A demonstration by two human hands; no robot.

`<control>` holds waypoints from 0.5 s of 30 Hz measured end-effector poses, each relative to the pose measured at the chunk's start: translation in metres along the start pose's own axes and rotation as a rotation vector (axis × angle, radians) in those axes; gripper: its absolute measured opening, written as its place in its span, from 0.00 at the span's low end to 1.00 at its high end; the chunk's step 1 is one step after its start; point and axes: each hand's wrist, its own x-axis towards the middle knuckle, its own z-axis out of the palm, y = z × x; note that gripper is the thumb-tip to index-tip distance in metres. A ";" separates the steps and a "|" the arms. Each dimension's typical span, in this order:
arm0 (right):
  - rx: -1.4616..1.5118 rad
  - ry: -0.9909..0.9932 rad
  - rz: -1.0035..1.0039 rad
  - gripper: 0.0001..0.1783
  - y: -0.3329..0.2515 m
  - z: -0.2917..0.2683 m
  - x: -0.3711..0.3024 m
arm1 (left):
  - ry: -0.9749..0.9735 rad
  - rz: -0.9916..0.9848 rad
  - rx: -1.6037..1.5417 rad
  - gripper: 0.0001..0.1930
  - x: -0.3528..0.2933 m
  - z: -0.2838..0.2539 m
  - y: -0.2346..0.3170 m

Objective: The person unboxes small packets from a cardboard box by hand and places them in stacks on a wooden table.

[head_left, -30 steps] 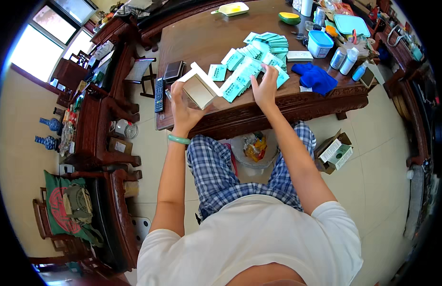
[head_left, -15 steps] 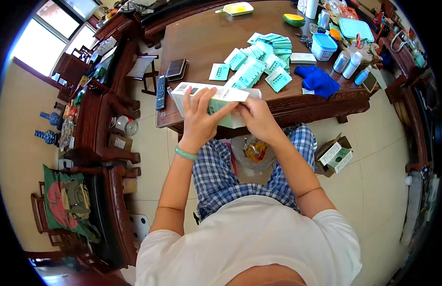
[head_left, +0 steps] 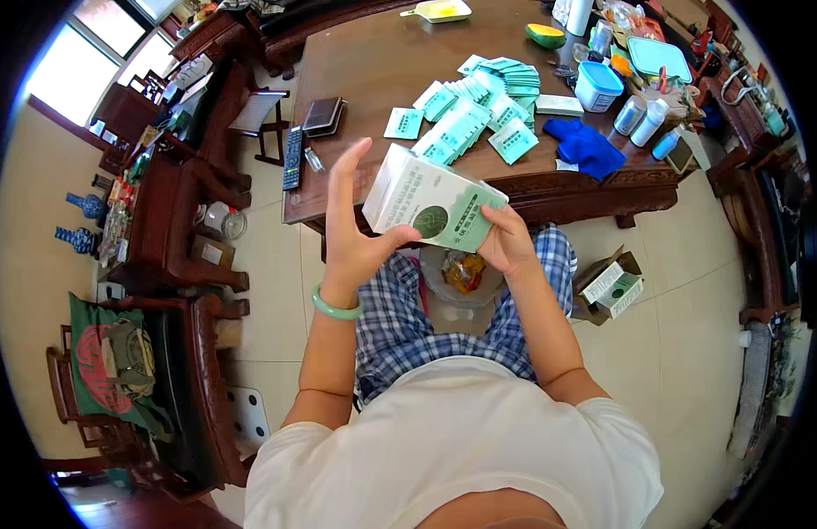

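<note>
A white and pale-green carton [head_left: 426, 207] is held over my lap, just off the table's near edge, its printed broad face turned up. My right hand [head_left: 508, 240] grips its right end, thumb on top. At the left end my left hand [head_left: 351, 238], with a jade-green bangle at the wrist, is spread; its thumb touches or nearly touches the carton while the fingers stand away. Beyond the carton, a heap of mint-green sachets [head_left: 461, 128] lies on the dark wooden table [head_left: 364, 70].
On the table's left are a remote control [head_left: 292, 159] and a dark wallet [head_left: 324, 116]. To the right lie a blue cloth [head_left: 587, 147], a lidded tub [head_left: 598, 85] and several bottles. A bin [head_left: 461, 275] stands between my knees; an open cardboard box [head_left: 613, 286] holds cartons on the floor.
The carton has turned so its broad green-and-white face shows. My left hand has let go of its top and opened out to the left; my right hand has shifted to its right end.
</note>
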 end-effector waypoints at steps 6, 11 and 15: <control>-0.026 0.064 0.032 0.27 0.018 -0.021 -0.020 | 0.093 -0.321 -0.455 0.30 -0.020 0.023 -0.001; 0.099 -0.128 0.094 0.38 0.011 -0.042 -0.027 | -0.077 -0.310 -0.370 0.33 -0.023 0.025 0.006; 0.097 -0.141 0.110 0.37 0.007 -0.039 -0.025 | -0.116 -0.479 -0.423 0.35 -0.024 0.024 0.013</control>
